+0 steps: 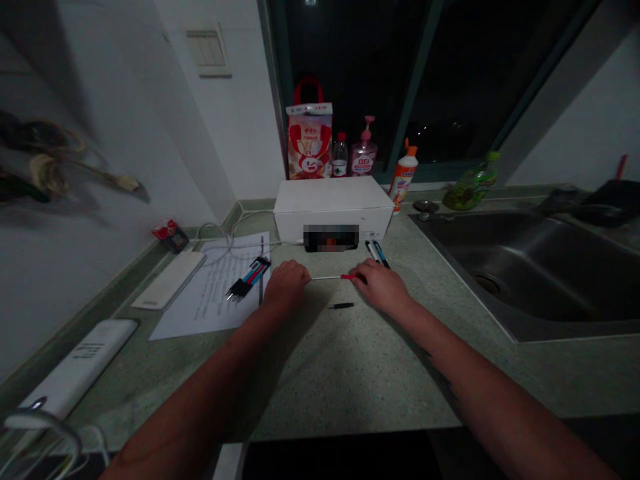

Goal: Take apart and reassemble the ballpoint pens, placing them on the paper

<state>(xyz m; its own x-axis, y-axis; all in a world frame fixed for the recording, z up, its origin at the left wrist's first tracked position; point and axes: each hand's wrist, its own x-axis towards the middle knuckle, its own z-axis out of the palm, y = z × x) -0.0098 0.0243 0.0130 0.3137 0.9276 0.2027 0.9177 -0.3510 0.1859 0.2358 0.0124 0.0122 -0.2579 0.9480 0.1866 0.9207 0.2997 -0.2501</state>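
Note:
Over the counter, my left hand (287,283) is closed on one end of a thin white pen refill (325,277). My right hand (383,285) pinches the red pen part (347,277) at the refill's other end. Whether the refill sits inside the red part is too small to tell. Below them lies a small black pen piece with a pointed end (341,306). Several assembled pens (249,279) rest in a bundle on a printed sheet (205,293), left of my left hand. More pens (377,253) lie just behind my right hand.
Behind my hands, a phone (331,239) leans on a white box (333,200). A sink (515,333) is set in on the right. Bottles, including an orange-capped one (403,177), stand at the back. White power banks (170,280) and cables occupy the left.

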